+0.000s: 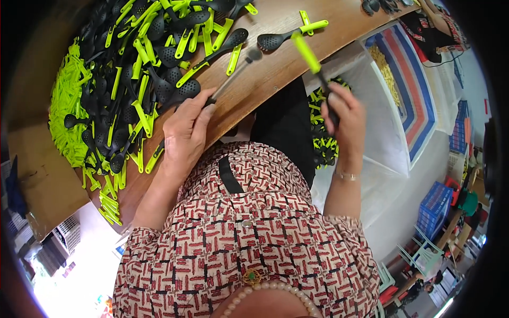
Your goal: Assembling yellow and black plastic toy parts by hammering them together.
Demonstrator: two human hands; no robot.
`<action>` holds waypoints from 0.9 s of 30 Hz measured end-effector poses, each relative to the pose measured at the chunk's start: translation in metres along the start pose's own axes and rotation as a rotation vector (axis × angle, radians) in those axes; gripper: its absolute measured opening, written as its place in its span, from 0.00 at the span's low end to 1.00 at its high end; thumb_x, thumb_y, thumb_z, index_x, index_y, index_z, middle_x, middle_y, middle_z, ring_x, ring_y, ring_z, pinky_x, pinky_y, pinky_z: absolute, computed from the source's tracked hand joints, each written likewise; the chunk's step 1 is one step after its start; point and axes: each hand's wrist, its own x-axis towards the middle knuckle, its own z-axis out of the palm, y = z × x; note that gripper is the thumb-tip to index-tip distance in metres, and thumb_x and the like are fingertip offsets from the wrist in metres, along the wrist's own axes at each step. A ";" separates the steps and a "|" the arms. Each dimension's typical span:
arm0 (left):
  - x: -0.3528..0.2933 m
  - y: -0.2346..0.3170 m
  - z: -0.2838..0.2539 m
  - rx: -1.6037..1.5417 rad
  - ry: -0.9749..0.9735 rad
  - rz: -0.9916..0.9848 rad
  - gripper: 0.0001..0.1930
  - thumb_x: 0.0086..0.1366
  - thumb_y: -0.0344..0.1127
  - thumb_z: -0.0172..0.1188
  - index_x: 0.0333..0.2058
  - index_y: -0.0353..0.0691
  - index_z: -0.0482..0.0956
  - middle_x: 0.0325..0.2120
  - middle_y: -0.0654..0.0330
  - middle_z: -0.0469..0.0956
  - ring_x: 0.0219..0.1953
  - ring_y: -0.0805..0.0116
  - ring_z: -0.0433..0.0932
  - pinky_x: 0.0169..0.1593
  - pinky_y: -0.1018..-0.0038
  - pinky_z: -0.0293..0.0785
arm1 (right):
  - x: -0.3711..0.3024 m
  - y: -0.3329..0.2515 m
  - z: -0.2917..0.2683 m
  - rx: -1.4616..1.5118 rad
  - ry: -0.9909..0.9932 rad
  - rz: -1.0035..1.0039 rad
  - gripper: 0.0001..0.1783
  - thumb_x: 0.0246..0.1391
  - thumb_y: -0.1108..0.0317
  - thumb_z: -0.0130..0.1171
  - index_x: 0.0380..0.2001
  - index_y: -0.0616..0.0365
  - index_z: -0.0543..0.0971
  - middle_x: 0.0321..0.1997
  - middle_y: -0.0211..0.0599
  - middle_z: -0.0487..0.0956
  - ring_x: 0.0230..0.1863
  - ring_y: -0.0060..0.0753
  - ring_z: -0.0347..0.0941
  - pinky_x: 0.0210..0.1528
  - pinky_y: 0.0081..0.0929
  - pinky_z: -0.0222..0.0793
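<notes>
Green-ended utensil (306, 52) in the right grip (347, 110), beside the bench (273, 74)

Just past the bench's near edge, the right grip is curled round the utensil's dark part, its green end toward the bench; at that same edge, the left grip (188, 123) is clasped round the dark handle of a thin-shafted tool (231, 78), whose shaft slants over the bench to a dark, blurred tip; on the bench's left part lies a heap of black utensils (164, 82) with green handles, bordered by a pile of loose green pieces (66, 106); one slotted spoon (271, 42) lies on the bench apart from the heap; right of the bench is a striped sack (411, 87).
</notes>
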 end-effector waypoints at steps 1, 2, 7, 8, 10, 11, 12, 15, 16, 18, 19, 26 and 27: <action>-0.002 0.007 -0.002 -0.035 -0.034 -0.120 0.14 0.69 0.26 0.59 0.52 0.35 0.80 0.39 0.46 0.82 0.40 0.57 0.84 0.46 0.71 0.76 | -0.014 0.009 -0.005 0.036 -0.032 0.120 0.15 0.63 0.73 0.54 0.51 0.64 0.80 0.21 0.32 0.78 0.13 0.15 0.63 0.15 0.14 0.55; -0.004 0.009 -0.003 -0.031 -0.048 -0.126 0.14 0.69 0.26 0.59 0.52 0.35 0.80 0.39 0.46 0.82 0.40 0.57 0.84 0.46 0.71 0.76 | -0.025 0.014 -0.002 0.035 -0.078 0.193 0.18 0.63 0.73 0.53 0.54 0.62 0.79 0.21 0.32 0.77 0.13 0.15 0.63 0.15 0.13 0.54; 0.002 0.020 0.006 0.086 -0.157 0.135 0.16 0.67 0.27 0.61 0.54 0.41 0.80 0.36 0.49 0.83 0.38 0.52 0.84 0.42 0.66 0.78 | -0.021 0.017 0.025 0.047 -0.153 0.260 0.20 0.63 0.73 0.51 0.57 0.60 0.79 0.19 0.27 0.74 0.12 0.13 0.60 0.14 0.15 0.53; 0.004 0.022 0.008 0.153 -0.120 0.201 0.18 0.64 0.27 0.64 0.53 0.45 0.81 0.32 0.53 0.81 0.31 0.54 0.82 0.35 0.66 0.77 | -0.016 0.016 0.030 0.046 -0.142 0.263 0.20 0.63 0.73 0.51 0.57 0.61 0.79 0.19 0.27 0.74 0.12 0.13 0.60 0.14 0.15 0.52; 0.003 0.030 0.004 0.223 -0.109 0.265 0.19 0.63 0.27 0.65 0.53 0.46 0.81 0.30 0.55 0.80 0.28 0.56 0.80 0.33 0.66 0.75 | -0.010 0.013 0.035 0.047 -0.126 0.267 0.19 0.63 0.73 0.51 0.56 0.60 0.80 0.19 0.27 0.74 0.12 0.13 0.59 0.13 0.14 0.52; 0.000 0.033 0.001 0.286 -0.096 0.326 0.20 0.62 0.27 0.65 0.53 0.47 0.82 0.27 0.56 0.79 0.25 0.58 0.78 0.31 0.66 0.74 | -0.009 0.014 0.034 0.049 -0.135 0.269 0.19 0.63 0.73 0.51 0.56 0.60 0.80 0.19 0.27 0.74 0.12 0.13 0.59 0.13 0.14 0.52; -0.001 0.031 0.006 0.330 -0.057 0.372 0.22 0.60 0.28 0.67 0.54 0.49 0.81 0.25 0.59 0.76 0.23 0.60 0.76 0.29 0.67 0.72 | -0.007 0.015 0.031 0.076 -0.135 0.284 0.20 0.62 0.74 0.52 0.56 0.61 0.80 0.19 0.28 0.74 0.11 0.12 0.58 0.13 0.14 0.50; 0.004 0.016 0.011 0.542 -0.082 0.319 0.24 0.59 0.27 0.67 0.55 0.51 0.81 0.25 0.60 0.75 0.23 0.60 0.76 0.28 0.66 0.71 | -0.006 0.017 0.031 0.117 -0.119 0.301 0.20 0.61 0.75 0.53 0.56 0.61 0.79 0.19 0.29 0.74 0.10 0.12 0.55 0.11 0.13 0.47; 0.007 0.014 0.009 0.522 -0.047 0.306 0.23 0.61 0.29 0.67 0.56 0.53 0.81 0.23 0.60 0.74 0.23 0.60 0.75 0.28 0.66 0.71 | -0.005 0.016 0.033 0.101 -0.123 0.303 0.20 0.61 0.75 0.53 0.56 0.61 0.79 0.19 0.29 0.74 0.10 0.12 0.55 0.11 0.13 0.48; 0.009 0.014 0.007 0.361 0.044 0.281 0.23 0.62 0.30 0.66 0.55 0.55 0.81 0.24 0.59 0.74 0.23 0.58 0.75 0.28 0.65 0.72 | -0.006 0.016 0.033 0.084 -0.120 0.312 0.20 0.61 0.75 0.53 0.56 0.61 0.79 0.19 0.29 0.74 0.10 0.12 0.54 0.11 0.13 0.48; 0.009 0.008 0.008 0.341 0.046 0.314 0.24 0.60 0.28 0.66 0.56 0.55 0.81 0.25 0.59 0.73 0.23 0.57 0.75 0.29 0.65 0.73 | -0.006 0.016 0.034 0.093 -0.125 0.315 0.20 0.61 0.75 0.53 0.57 0.61 0.79 0.19 0.29 0.74 0.10 0.12 0.55 0.11 0.13 0.48; 0.014 0.008 0.007 0.614 -0.026 0.252 0.20 0.64 0.30 0.62 0.55 0.52 0.80 0.24 0.59 0.73 0.21 0.55 0.75 0.29 0.63 0.73 | -0.006 0.016 0.033 0.110 -0.123 0.315 0.20 0.61 0.74 0.53 0.56 0.62 0.79 0.19 0.30 0.74 0.10 0.13 0.55 0.12 0.14 0.48; 0.015 0.006 0.006 0.618 -0.022 0.252 0.20 0.64 0.30 0.62 0.55 0.52 0.80 0.24 0.59 0.73 0.21 0.55 0.75 0.29 0.63 0.73 | -0.006 0.014 0.033 0.112 -0.127 0.312 0.20 0.61 0.74 0.53 0.56 0.62 0.79 0.19 0.30 0.74 0.10 0.13 0.55 0.12 0.14 0.48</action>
